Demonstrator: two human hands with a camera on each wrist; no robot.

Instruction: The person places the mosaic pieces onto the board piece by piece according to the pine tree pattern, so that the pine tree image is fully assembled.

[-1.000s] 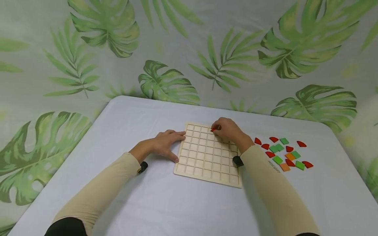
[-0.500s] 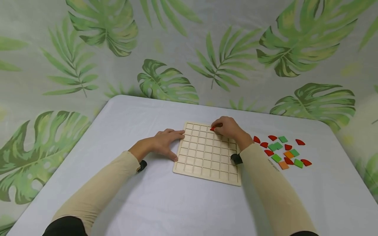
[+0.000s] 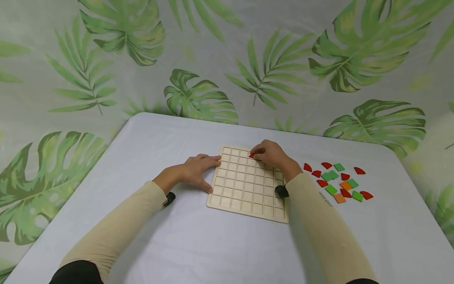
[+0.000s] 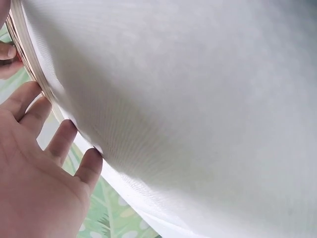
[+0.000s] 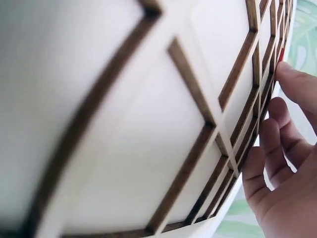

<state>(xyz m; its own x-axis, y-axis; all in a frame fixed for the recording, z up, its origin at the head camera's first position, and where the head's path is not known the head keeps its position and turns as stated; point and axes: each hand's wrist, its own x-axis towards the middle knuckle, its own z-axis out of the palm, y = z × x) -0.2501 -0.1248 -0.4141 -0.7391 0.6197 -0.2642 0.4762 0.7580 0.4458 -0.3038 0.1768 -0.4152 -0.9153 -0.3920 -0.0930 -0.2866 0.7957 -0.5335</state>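
Note:
A square wooden grid board (image 3: 244,179) lies on the white table, turned a little. My left hand (image 3: 196,171) rests at its left edge with fingers spread, fingertips right at the rim; the left wrist view shows the extended fingers (image 4: 62,136) along that edge. At the board's far edge my right hand (image 3: 272,154) pinches a small red quarter-circle tile (image 3: 251,156) low over a far-row cell. In the right wrist view the thumb (image 5: 294,82) is against the red tile (image 5: 281,54), while the other fingers curl close to the board's edge. The hand covers the board's far right corner.
Right of the board lie loose pieces: several red quarter-circle tiles (image 3: 360,170), several green square tiles (image 3: 331,189) and two orange squares (image 3: 339,198). Some overlap. A leaf-patterned cloth (image 3: 198,94) hangs behind the table (image 3: 170,244).
My right hand has shifted slightly left along the board's far row with the red tile, which now looks flatter and lower. The left hand has stayed at the board's left edge.

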